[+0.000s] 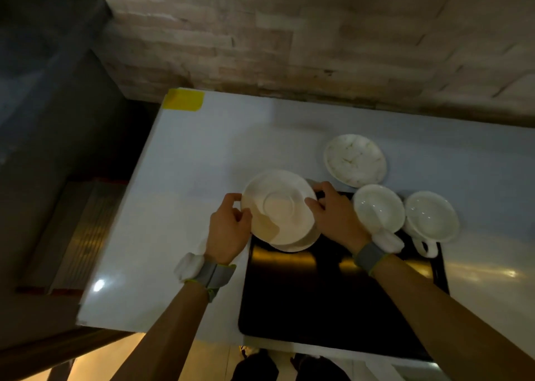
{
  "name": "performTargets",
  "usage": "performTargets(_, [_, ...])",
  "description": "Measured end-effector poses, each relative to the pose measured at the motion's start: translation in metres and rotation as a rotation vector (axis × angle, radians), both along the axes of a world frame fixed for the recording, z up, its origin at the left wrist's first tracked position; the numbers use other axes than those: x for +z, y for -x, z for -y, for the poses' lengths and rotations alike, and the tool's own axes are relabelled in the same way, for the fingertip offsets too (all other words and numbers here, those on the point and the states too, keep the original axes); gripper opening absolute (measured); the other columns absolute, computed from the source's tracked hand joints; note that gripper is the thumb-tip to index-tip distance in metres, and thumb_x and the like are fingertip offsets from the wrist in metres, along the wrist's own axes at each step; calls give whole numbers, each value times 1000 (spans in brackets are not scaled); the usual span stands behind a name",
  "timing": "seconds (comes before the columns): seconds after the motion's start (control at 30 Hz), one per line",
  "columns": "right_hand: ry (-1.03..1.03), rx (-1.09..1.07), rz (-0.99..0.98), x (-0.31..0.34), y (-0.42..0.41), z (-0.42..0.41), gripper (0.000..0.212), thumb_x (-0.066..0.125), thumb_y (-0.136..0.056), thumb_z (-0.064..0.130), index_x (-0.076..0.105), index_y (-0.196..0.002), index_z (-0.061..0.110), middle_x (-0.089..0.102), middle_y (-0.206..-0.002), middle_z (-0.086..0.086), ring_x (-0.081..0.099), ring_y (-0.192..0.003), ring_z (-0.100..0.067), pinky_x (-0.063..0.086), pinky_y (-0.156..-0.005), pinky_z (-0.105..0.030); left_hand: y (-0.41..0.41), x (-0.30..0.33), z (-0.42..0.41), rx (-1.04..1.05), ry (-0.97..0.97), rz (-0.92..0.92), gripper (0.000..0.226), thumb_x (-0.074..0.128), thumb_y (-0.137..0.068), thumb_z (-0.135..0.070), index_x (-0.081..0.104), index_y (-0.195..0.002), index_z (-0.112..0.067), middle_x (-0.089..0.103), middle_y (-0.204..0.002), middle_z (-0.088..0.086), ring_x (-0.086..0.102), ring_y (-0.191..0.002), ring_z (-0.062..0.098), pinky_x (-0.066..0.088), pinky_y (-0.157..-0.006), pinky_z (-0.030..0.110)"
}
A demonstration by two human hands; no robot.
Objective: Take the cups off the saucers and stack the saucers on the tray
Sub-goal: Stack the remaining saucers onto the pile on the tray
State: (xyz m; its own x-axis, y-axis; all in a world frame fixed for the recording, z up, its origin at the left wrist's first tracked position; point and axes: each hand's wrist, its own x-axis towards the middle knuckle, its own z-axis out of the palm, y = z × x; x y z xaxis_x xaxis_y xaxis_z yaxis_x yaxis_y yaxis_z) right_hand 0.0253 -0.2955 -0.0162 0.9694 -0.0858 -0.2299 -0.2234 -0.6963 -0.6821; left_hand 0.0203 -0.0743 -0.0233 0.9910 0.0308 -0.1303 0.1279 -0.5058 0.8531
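Note:
Both hands hold one white saucer (279, 207) by its rim over the far left corner of the black tray (318, 302). My left hand (230, 230) grips the saucer's left edge and my right hand (333, 212) its right edge. Just under it a second saucer (307, 243) shows as a crescent, lying on the tray. Two white cups (377, 208) (431, 215) stand side by side at the tray's far right edge, empty, handles toward me. A third saucer (355, 160) with a marbled pattern lies alone on the table behind them.
The white table (179, 195) has a yellow tape patch (183, 99) at its far left corner. A brick wall (318, 33) runs behind it. A dark drop lies off the table's left edge, and the near edge is close to my body.

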Motion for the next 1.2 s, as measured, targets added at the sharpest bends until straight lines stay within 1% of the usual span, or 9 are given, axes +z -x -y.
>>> performTargets(0.1, [-9, -24, 11, -3, 13, 8, 35, 55, -96, 28, 46, -126, 13, 72, -90, -18, 67, -86, -34, 54, -75, -51, 2, -3, 10, -50, -57, -17, 24, 52, -94, -9, 54, -117, -6, 62, -59, 20, 62, -55, 31, 50, -54, 33])
performTargets(0.23, [2, -71, 30, -6, 19, 6, 37, 55, -96, 27, 46, -129, 13, 71, -94, -20, 66, -88, -36, 53, -78, -51, 1, -9, 13, -72, -140, -28, 26, 52, -94, -9, 55, -119, -7, 52, -48, 0, 52, -46, 13, 36, -45, 12])
performTargets(0.33, [14, -96, 10, -9, 23, 7, 37, 54, -97, 27, 46, -129, 11, 70, -91, -21, 65, -86, -37, 52, -76, -52, 0, -11, 17, -108, -167, -33, 27, 51, -94, -9, 55, -120, -6, 50, -47, -3, 50, -46, 11, 35, -46, 17])
performTargets(0.4, [13, -98, -18, -10, 27, 7, 36, 53, -97, 27, 45, -128, 10, 69, -90, -22, 64, -85, -38, 52, -75, -53, 0, -12, 18, -125, -184, -31, 28, 51, -94, -9, 56, -121, -6, 51, -49, -1, 52, -48, 17, 39, -50, 25])
performTargets(0.47, [3, -100, -47, -11, 30, 8, 35, 52, -98, 27, 44, -127, 10, 68, -90, -24, 64, -85, -40, 52, -74, -54, 0, -16, 19, -130, -211, -24, 29, 51, -93, -9, 56, -121, -6, 51, -51, 1, 54, -51, 23, 40, -54, 27])
performTargets(0.7, [-15, -107, -74, -12, 32, 7, 34, 52, -98, 27, 45, -126, 10, 68, -86, -21, 64, -79, -37, 53, -70, -52, -1, -21, 19, -156, -242, -10, 31, 52, -93, -9, 55, -124, -8, 55, -54, 4, 55, -52, 26, 44, -55, 29])
performTargets(0.9, [-30, -120, -83, -12, 31, 7, 34, 52, -98, 27, 45, -126, 9, 68, -91, -21, 64, -84, -37, 53, -73, -53, -1, -22, 20, -152, -219, -28, 29, 51, -94, -11, 54, -123, -8, 58, -55, 10, 59, -54, 28, 46, -55, 31])
performTargets(1.07, [-37, -110, -91, -14, 32, 7, 33, 51, -99, 27, 46, -124, 7, 68, -95, -22, 64, -85, -38, 53, -70, -53, -2, -23, 18, -147, -182, -77, 26, 51, -95, -14, 53, -120, -10, 51, -49, 0, 52, -47, 16, 40, -48, 25])
performTargets(1.2, [-24, -108, -106, -15, 31, 6, 35, 49, -99, 28, 44, -127, 7, 68, -101, -22, 65, -89, -37, 54, -74, -51, -1, -20, 18, -149, -178, -90, 26, 51, -95, -15, 52, -121, -10, 51, -50, 2, 51, -47, 18, 39, -48, 27])
